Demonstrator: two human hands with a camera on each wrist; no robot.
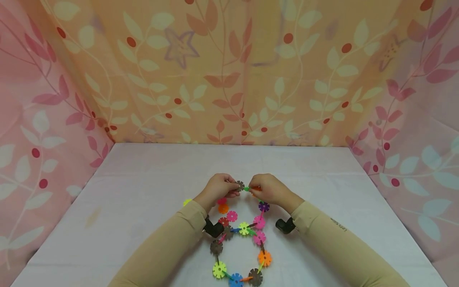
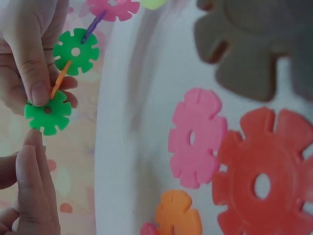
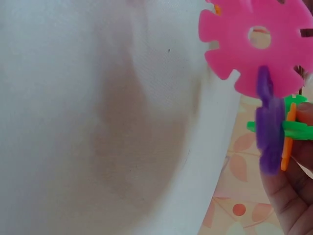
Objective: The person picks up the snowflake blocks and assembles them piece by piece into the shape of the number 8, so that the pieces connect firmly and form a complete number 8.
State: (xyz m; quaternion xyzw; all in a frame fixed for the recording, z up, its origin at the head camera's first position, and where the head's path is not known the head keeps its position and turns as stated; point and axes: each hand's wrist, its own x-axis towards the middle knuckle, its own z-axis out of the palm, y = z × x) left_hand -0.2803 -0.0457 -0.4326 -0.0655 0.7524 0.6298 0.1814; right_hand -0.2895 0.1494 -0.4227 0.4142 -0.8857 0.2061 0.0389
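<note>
1. The left hand pinches a grey-brown notched plastic disc below frame centre; the right hand grips a green notched plastic disc beside it. Whether they interlock, I cannot tell.
2. At lower centre, a multicoloured disc ring looks complete.
3. The upper arc seems unclosed; a pink plastic disc appears unattached.
</note>
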